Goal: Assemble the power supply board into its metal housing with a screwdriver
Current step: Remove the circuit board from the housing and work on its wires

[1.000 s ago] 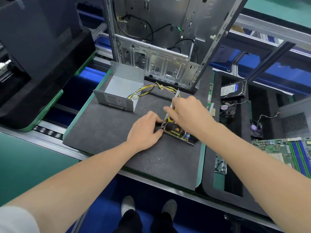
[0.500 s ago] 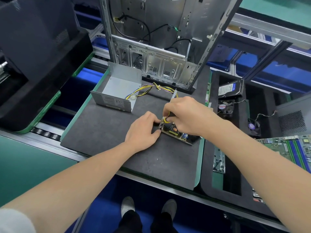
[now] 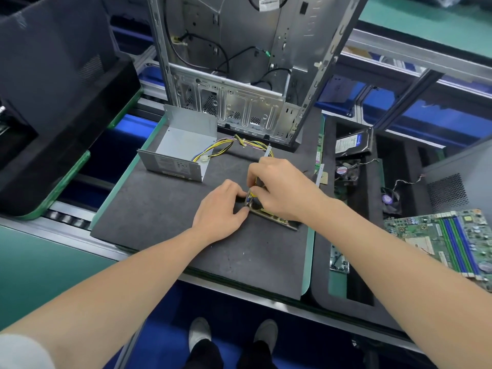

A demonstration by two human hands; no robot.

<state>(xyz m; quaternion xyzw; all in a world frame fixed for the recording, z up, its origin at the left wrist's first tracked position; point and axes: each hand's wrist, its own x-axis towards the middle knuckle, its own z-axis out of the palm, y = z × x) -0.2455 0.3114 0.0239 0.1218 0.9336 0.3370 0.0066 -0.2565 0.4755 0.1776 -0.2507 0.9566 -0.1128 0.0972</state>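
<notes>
The left hand [image 3: 219,209] lies knuckles up on the mat. Its fingers are curled, and the thumb and forefinger pinch the left end of a small green power supply board [image 3: 273,219] crowded with components. The right hand [image 3: 279,187] arches over the same board from the far side. Its curled fingertips are pressed down at that left end, just beside the left thumb, and close on something yellow there; what it is cannot be told. Both hands hide most of the board, so only its near edge and right corner show. A thin grey metal strip [image 3: 267,151] stands up from behind the right knuckles.

The board rests on a dark grey foam mat [image 3: 159,209] with green edging. A bundle of yellow, black and purple wires [image 3: 237,141] runs from behind the right hand across the mat to an open grey box-shaped metal housing [image 3: 183,153]. A white plug lies at the housing's open side. The housing sits at the mat's far left corner, apart from the board.

Behind them stands a tall bare steel computer chassis [image 3: 239,75] with black cables hanging inside. To the right, a black foam tray holds a hard drive [image 3: 351,145], a small black fan [image 3: 346,173] and a green motherboard [image 3: 447,241] with blue and green slots. Below the bench, two white-toed shoes [image 3: 199,334] stand on the blue floor.
</notes>
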